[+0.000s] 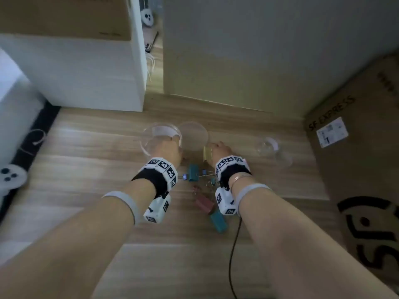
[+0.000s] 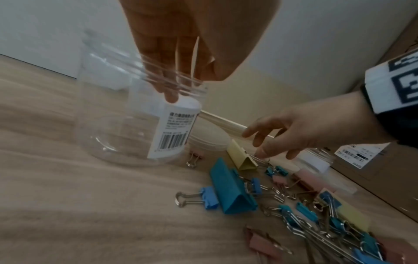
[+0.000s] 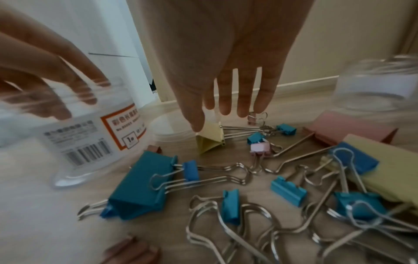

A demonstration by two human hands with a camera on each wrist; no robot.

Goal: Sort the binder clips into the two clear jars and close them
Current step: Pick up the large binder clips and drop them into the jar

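Binder clips (image 3: 260,178) lie in a loose heap on the pale wood-grain floor (image 1: 86,160), folded sheet-metal bodies in teal, blue, yellow and pink with bright wire handles that cross and tangle, the large ones wedge-shaped and matte, the small ones scattered among them. At the heap's far edge a large yellow clip (image 3: 211,138) stands on its spine; the right hand (image 3: 226,71) hangs over it with fingers straight and slightly spread, thumb tip touching the clip's upper fold. Whether the fingers touch it cannot be told. Just left of the heap stands the nearer clear jar (image 2: 135,116), a smooth, thin-walled plastic cylinder with a threaded neck and a white barcode label; its mouth is open, and the left hand (image 2: 181,44) grips the rim, fingers curled down inside the neck and the thumb outside. A large teal clip (image 2: 230,187) lies near the jar's base and a small pink clip (image 2: 194,159) just beside it. A round translucent lid (image 1: 193,135) lies flat behind, between the jar and the yellow clip. The second clear jar (image 1: 272,151) stands well apart on the right, also open. Bare floor runs left of the first jar; a white cabinet (image 1: 86,72) and beige wall (image 1: 259,50) bound the far side, and a brown cardboard box (image 1: 362,169) closes in the right
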